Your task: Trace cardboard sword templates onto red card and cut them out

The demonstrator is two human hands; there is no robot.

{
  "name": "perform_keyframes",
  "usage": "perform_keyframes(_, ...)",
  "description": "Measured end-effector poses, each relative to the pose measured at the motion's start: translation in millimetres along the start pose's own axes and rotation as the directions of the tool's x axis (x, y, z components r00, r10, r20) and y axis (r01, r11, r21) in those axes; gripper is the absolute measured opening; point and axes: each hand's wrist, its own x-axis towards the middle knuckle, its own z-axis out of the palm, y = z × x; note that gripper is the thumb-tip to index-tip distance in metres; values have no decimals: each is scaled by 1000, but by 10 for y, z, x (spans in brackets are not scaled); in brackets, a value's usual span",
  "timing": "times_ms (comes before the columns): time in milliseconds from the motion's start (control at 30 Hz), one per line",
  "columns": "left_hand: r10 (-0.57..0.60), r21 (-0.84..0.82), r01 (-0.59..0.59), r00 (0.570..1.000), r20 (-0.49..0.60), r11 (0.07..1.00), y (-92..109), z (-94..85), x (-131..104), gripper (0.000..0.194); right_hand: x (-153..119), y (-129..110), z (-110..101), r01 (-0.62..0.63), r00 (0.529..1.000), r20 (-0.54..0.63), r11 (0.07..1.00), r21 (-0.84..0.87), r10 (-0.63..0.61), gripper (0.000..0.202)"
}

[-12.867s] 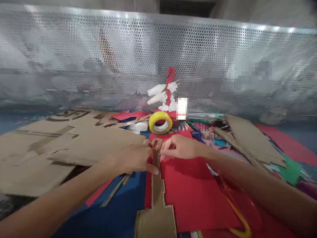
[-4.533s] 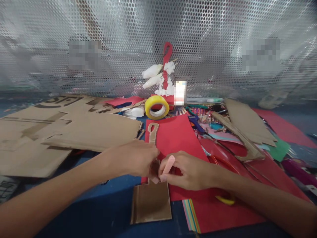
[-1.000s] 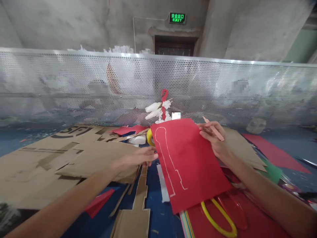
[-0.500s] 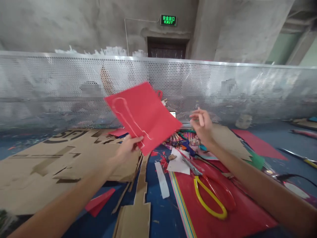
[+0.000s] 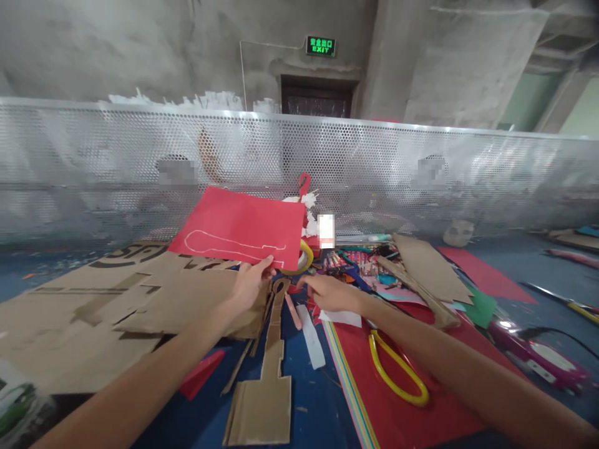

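Observation:
My left hand (image 5: 253, 284) pinches the lower right edge of a sheet of red paper (image 5: 248, 215), thumb on top. A pale outline of a long shape with a rounded end is drawn on the sheet, which is held up above the table. My right hand (image 5: 330, 293) is low to the right of the sheet, fingers bent and apart, over small red scraps; nothing shows in it. Below it lie a pink stick (image 5: 293, 312) and a white strip (image 5: 311, 337). Scissors with yellow handles (image 5: 397, 371) lie partly under my right forearm.
A cut cardboard piece (image 5: 262, 408) with a long neck lies in front. Flat cardboard (image 5: 84, 312) covers the left side. A stack of coloured paper (image 5: 421, 424) is at the right, near a purple device (image 5: 538, 358). A perforated metal panel (image 5: 374, 162) stands behind.
The red paper has turned in my left hand, its drawn outline now nearly level. My right hand has come down and left towards the scraps. More of the yellow ring behind the sheet shows.

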Motion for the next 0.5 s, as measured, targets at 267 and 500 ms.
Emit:
perform_keyframes(267, -11, 40, 11, 1000, -15, 999, -166, -4, -69, 33, 136, 107, -95, -89, 993, -19, 848, 522, 116, 29)
perform_keyframes(500, 7, 137, -26, 990, 139, 990, -111, 77, -226, 34, 173, -25, -78, 59, 932, -137, 235, 970, 336, 46)
